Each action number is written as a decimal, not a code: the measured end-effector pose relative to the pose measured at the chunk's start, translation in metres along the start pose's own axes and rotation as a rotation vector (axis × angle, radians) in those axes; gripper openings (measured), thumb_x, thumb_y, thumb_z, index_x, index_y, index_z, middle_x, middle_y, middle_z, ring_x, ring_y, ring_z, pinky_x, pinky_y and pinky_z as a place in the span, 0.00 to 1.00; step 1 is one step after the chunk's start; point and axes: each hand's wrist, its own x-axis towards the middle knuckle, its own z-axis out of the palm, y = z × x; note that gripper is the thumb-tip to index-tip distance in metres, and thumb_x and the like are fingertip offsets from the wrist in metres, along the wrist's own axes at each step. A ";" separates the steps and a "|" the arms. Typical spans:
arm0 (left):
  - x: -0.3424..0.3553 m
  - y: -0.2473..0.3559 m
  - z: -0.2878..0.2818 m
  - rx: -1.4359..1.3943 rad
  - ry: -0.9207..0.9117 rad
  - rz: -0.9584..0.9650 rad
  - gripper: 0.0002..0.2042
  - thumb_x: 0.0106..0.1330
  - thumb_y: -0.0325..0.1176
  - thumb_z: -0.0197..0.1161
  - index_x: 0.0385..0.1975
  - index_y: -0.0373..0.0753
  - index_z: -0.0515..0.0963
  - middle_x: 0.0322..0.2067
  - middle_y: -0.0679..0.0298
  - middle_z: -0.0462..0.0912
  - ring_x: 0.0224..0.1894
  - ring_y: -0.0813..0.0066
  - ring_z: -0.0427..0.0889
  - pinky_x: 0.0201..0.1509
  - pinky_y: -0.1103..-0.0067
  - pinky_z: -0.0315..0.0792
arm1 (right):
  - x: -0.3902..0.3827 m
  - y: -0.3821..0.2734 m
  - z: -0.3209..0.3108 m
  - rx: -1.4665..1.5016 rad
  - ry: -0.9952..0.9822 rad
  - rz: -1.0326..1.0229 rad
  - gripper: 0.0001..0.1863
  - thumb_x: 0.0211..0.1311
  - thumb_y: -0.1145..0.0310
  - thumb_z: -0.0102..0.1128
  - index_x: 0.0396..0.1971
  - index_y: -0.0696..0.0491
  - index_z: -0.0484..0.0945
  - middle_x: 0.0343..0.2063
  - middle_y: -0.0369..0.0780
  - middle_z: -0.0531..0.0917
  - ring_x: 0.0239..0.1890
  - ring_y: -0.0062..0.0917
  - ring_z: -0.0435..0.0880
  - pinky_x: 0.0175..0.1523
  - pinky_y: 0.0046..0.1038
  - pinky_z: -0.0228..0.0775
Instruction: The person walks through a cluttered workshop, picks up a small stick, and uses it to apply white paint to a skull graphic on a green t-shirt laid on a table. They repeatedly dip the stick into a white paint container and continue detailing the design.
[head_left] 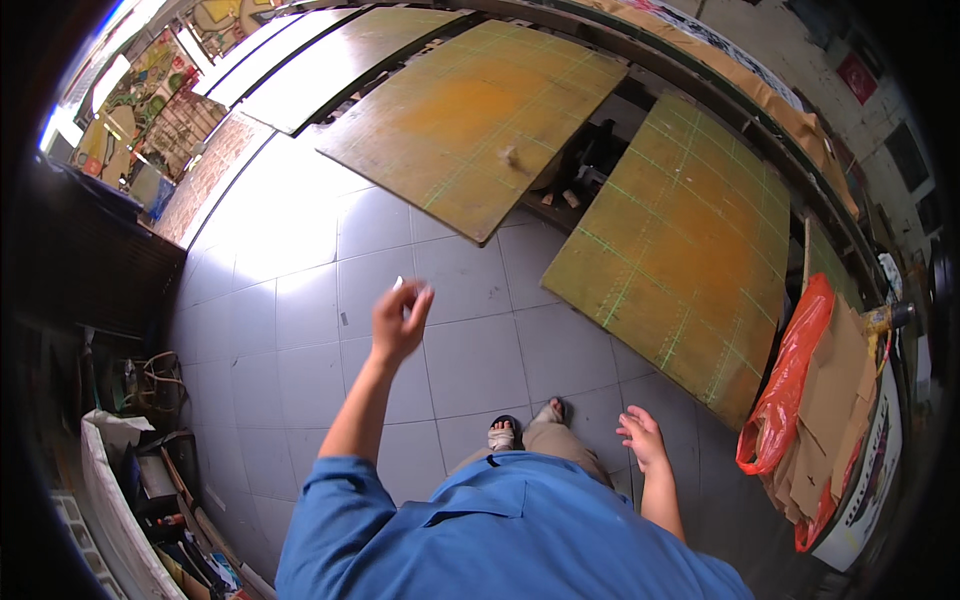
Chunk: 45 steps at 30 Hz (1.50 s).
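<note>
My left hand (393, 325) is raised over the grey tiled floor (470, 285), its fingers curled against the thumb. Something small and white shows at the fingertips, too small to name. Lower down to the right, my right hand (645, 440) hangs beside my hip with its fingers loosely apart and nothing in it. The nearest board to that hand is a greenish-brown panel (690, 240) marked with bright green grid lines. Another such panel (470, 110), with an orange tinge, lies to its left, and a small light tuft (510, 156) rests on it.
Flattened cardboard (825, 410) and a red plastic bag (790, 385) stand in a white container at the right. A dark gap with clutter (590, 160) separates the two panels. At the lower left is an open box (125, 500) of assorted items. More pale boards (340, 55) extend along the far left.
</note>
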 end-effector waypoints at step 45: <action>0.098 0.158 0.066 -0.741 -1.104 0.472 0.14 0.64 0.11 0.57 0.46 0.30 0.82 0.35 0.56 0.83 0.37 0.68 0.84 0.43 0.78 0.77 | -0.096 -0.208 0.186 0.510 0.508 -1.255 0.18 0.61 0.83 0.66 0.51 0.59 0.79 0.42 0.43 0.82 0.40 0.23 0.84 0.44 0.23 0.78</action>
